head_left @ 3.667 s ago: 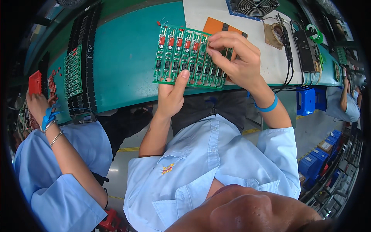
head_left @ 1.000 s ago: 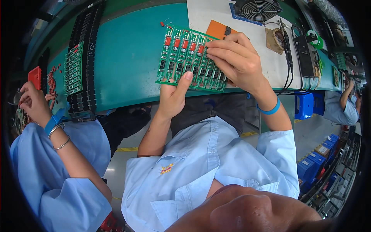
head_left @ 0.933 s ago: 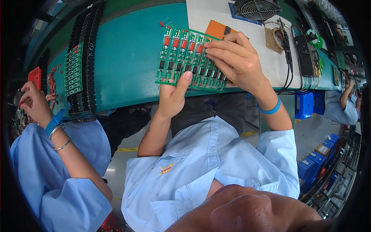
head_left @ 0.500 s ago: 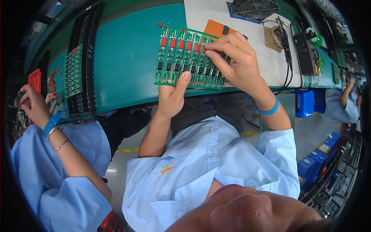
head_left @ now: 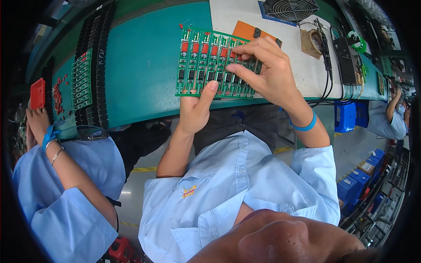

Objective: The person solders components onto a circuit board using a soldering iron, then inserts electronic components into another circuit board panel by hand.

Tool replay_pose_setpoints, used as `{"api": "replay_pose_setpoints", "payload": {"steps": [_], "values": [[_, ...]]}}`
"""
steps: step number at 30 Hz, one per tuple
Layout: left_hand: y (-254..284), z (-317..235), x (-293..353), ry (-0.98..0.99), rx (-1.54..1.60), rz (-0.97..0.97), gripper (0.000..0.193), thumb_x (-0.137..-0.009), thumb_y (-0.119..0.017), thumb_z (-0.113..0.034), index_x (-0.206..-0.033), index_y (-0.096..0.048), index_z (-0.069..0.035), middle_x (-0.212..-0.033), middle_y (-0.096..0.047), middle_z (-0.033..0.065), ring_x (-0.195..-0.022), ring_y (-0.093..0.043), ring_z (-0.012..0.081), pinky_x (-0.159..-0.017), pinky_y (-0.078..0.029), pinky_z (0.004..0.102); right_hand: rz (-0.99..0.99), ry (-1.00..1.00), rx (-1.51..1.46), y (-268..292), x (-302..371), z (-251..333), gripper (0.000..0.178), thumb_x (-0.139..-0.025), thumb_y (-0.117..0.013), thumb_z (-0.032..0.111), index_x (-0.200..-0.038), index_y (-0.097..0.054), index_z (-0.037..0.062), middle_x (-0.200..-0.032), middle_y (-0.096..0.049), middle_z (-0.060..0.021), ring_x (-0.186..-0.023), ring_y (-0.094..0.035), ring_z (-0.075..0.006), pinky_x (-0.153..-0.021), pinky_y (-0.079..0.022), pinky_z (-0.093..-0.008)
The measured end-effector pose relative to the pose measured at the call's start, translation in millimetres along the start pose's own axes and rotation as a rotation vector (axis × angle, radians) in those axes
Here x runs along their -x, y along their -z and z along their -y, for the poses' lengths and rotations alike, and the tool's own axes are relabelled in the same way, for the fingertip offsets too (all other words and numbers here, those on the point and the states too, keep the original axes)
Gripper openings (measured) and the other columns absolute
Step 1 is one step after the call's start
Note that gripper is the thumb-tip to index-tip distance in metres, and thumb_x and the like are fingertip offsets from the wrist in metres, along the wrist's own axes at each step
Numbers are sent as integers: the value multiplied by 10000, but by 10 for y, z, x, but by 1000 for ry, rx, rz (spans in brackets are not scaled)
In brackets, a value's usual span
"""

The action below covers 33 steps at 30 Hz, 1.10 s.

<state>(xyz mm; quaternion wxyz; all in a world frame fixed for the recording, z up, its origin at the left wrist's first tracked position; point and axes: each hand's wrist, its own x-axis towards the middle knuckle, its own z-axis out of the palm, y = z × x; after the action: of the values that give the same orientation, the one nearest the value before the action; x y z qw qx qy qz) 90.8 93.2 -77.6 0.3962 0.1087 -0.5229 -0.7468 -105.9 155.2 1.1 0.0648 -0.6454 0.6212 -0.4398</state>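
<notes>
A green circuit board panel [head_left: 197, 61] with rows of red parts and black digit displays is tilted up over the bench. My left hand [head_left: 195, 109] grips its near edge, thumb on the face and the other fingers hidden beneath. Over the right part of the panel is my right hand [head_left: 267, 65], its thumb and index finger spread apart with nothing seen between them. The index fingertip is at a red part [head_left: 232, 53] on the panel; whether it touches is unclear. Both the palm and the fingers cover the panel's upper right corner.
Past the panel lie a small red part with wire leads [head_left: 181, 26] and an orange folder [head_left: 245, 30]. A fan [head_left: 290, 9] and a soldering iron [head_left: 323, 48] are farther right. Leftward are black rails [head_left: 101, 70], another green panel [head_left: 82, 83], and a co-worker's hand [head_left: 38, 122] by a red tray [head_left: 38, 93].
My right thumb has parted from the index finger and dropped lower over the panel. My left hand keeps its hold. The co-worker's hands have drawn together below the red tray.
</notes>
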Motion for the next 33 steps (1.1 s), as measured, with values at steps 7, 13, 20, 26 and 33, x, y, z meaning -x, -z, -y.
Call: {"api": "replay_pose_setpoints", "payload": {"steps": [7,13,20,26,33], "values": [[-31,-14,-9,6,26,-43,543,-1070,-491,28,-1595,-388,-63,-1494,-586,149,-1298,-619,248,-1078,-539,386,35,24,52,50,-42,13,249,-804,-862,38,-1037,-780,8,-896,-693,-52,-843,-564,-170,-750,-473,-278],[-124,-57,-20,3,109,-140,448,-1072,-536,3,-1517,-493,-20,-1382,-675,130,-1150,-685,188,-977,-566,312,-2,155,112,108,-100,5,217,-804,-839,20,-1014,-785,19,-926,-685,-44,-840,-564,-177,-743,-472,-277],[-140,-108,-18,70,187,-190,460,-1068,-539,4,-1523,-476,-17,-1355,-684,123,-1133,-683,173,-960,-561,306,290,463,334,383,-365,-33,141,-806,-789,40,-946,-778,42,-991,-667,-26,-828,-567,-193,-724,-476,-302],[-62,-160,33,90,62,-113,466,-1062,-543,7,-1521,-473,-16,-1333,-688,121,-1096,-685,153,-916,-560,277,480,564,457,543,-533,77,75,-839,-737,104,-894,-764,61,-990,-644,-23,-822,-564,-207,-737,-477,-328],[-129,-432,-9,178,144,-125,422,-1052,-536,17,-1473,-516,9,-1278,-703,126,-1037,-691,141,-858,-565,257,441,825,638,574,-481,93,118,-909,-668,160,-983,-693,71,-1040,-614,-46,-870,-553,-225,-792,-479,-342]]}}
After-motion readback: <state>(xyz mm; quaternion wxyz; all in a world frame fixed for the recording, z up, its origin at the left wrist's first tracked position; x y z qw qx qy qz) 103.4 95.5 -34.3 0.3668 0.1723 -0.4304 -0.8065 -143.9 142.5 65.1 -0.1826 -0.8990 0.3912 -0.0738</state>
